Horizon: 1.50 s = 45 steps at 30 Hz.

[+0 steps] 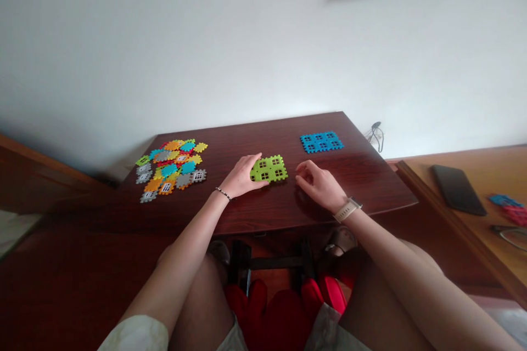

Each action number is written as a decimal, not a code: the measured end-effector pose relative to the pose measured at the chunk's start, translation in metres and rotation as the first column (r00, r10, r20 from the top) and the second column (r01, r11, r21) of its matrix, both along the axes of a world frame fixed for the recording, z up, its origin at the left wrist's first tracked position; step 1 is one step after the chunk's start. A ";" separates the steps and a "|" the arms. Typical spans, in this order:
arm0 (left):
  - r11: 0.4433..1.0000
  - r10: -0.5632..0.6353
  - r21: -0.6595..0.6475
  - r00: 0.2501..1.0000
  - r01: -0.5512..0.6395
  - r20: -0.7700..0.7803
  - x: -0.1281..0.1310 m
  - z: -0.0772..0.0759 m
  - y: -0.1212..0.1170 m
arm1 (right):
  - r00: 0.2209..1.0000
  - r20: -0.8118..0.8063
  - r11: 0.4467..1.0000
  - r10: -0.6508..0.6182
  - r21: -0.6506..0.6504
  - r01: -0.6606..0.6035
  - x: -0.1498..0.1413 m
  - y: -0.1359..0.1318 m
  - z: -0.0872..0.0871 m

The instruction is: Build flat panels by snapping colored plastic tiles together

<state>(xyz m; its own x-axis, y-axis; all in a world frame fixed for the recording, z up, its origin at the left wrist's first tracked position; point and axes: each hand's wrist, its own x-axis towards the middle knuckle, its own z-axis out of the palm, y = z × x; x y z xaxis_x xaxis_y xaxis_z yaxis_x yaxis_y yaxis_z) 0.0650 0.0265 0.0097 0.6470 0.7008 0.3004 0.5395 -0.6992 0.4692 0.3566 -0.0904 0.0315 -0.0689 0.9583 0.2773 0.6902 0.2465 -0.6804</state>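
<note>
A light green panel of toothed window pieces joined together (276, 168) lies on the dark brown table. Its left end sits between the thumb and fingers of my left hand (242, 175), which hides part of that side. Just right of the panel, apart from it, is my right hand (320, 184), its fingers curled in toward the thumb; nothing shows in them. Farther back and to the right lies a blue panel of joined window pieces (321, 142).
A spread pile of loose toothed pieces (171, 167) in grey, orange, yellow, blue and green covers the table's left side. The table (247, 216) stands against a white wall. Right of it, a wooden surface holds a black flat device (458, 189) and blue and red pieces (510, 209).
</note>
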 end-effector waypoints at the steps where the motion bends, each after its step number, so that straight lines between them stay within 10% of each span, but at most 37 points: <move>1: 1.000 0.002 -0.002 1.000 -0.002 0.001 0.004 0.001 0.003 | 1.000 0.013 1.000 0.025 -0.004 -0.025 0.001 -0.001 0.002; 12: 0.998 -0.057 -0.020 0.998 0.056 -0.010 0.107 0.004 0.056 | 0.921 0.045 0.919 0.386 -0.107 -0.380 0.002 -0.009 0.006; 24: 0.993 -0.118 0.009 0.992 0.118 -0.053 0.221 -0.008 0.106 | 0.882 0.097 0.883 0.460 -0.150 -0.444 -0.001 -0.008 -0.002; 45: 0.986 -0.165 -0.023 0.976 0.163 -0.143 0.250 -0.017 0.121 | 0.851 0.123 0.857 0.511 -0.148 -0.493 -0.006 0.003 -0.004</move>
<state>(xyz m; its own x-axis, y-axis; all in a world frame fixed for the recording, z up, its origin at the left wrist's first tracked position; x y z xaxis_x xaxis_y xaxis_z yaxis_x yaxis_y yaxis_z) 0.3149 0.1471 -0.0076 0.7893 0.5842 0.1891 0.4801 -0.7791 0.4030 0.3509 -0.0878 0.0275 -0.5817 0.8043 0.1215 0.5890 0.5195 -0.6191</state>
